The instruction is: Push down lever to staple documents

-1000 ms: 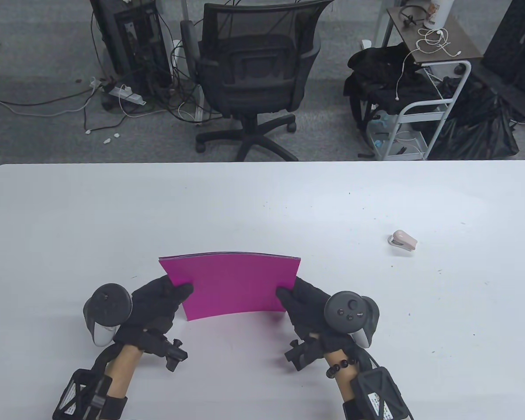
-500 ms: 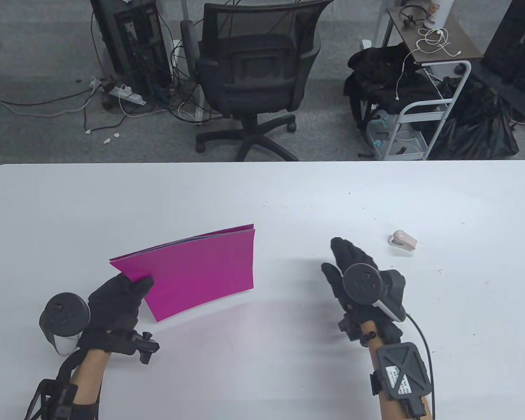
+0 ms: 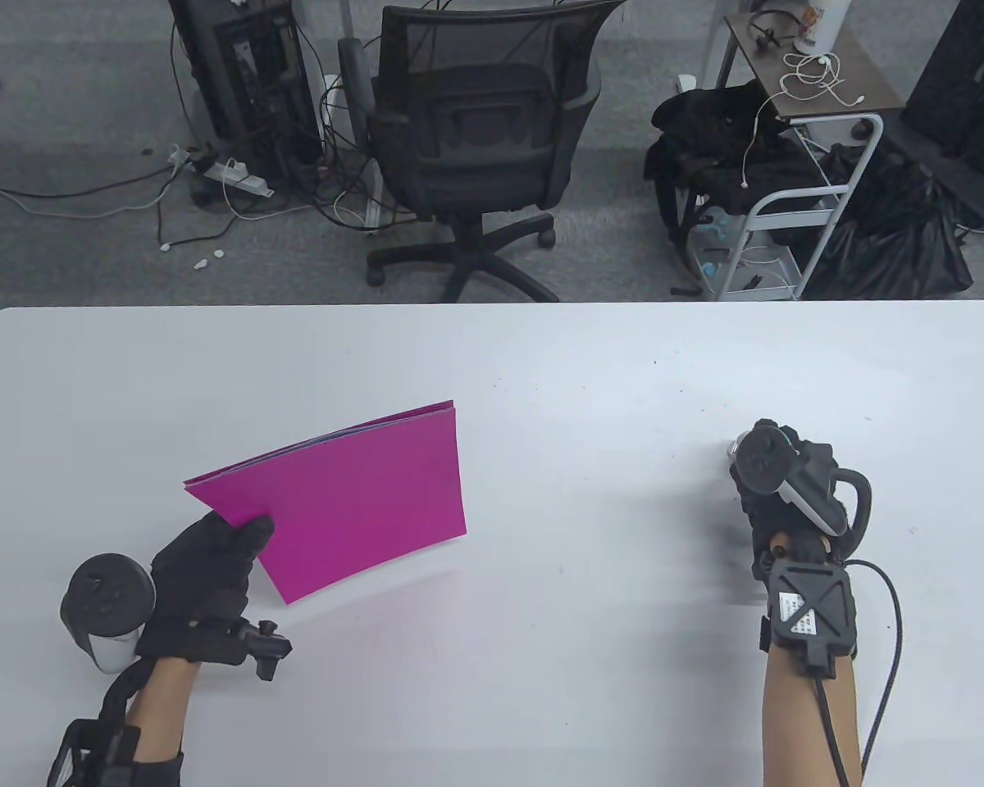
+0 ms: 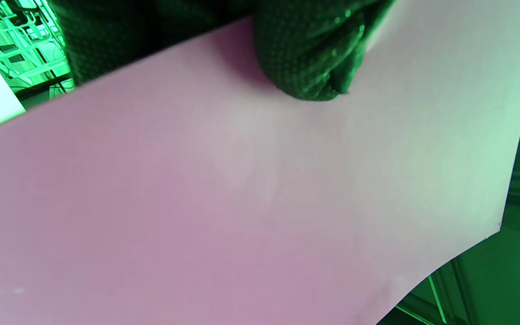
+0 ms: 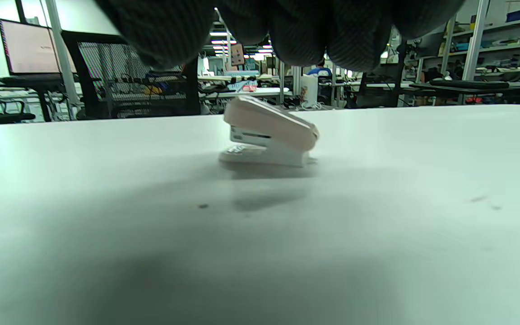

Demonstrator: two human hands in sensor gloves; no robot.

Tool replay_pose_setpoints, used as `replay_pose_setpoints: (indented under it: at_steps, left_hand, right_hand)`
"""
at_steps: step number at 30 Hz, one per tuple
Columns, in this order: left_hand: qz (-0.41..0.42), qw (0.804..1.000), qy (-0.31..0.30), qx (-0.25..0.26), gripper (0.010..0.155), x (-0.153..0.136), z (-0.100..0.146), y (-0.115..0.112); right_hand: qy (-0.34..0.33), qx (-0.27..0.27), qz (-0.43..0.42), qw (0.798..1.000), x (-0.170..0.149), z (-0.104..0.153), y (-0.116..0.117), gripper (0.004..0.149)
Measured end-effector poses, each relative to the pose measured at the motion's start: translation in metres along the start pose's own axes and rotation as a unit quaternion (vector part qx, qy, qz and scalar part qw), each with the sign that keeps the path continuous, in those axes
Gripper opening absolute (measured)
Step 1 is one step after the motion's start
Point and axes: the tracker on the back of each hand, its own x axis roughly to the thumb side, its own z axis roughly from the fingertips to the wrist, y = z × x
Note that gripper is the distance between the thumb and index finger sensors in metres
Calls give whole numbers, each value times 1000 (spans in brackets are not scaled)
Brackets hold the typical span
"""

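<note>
Stapler (image 5: 269, 137) beneath hovering right hand (image 3: 779, 475)

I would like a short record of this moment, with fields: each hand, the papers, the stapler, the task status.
left hand: pinches the near left corner of the pink papers
right hand: hangs over the stapler, fingers above it, not touching in the right wrist view
pink papers: a thin stack, bowed, lifted at the left of the table
stapler: small, pale pink, upright on the table at the right, nothing in its mouth
task status: lever not yet pressed; papers and stapler lie far apart
</note>
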Motion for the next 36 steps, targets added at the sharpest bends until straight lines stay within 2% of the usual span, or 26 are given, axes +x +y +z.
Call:
replay_pose_setpoints:
  at_steps: [8,13,26,36]
  left_hand:
    - [-5,1000,16,15,39,-7,0,8]
    - [-3,1000,21,19,40,-9,0,10]
    - [-11,999,26,19,40,-9,0,9]
    - [-11,999,31,17,40,-10,-1,8]
  right_hand:
    - [14,57,27,998,-3,-29,21,72]
    - [14,63,35,997,-1,-37,23,70]
    - [8,48,74,996,0,-47,28,64]
    - [-15,22,107,994,8,-44,23,64]
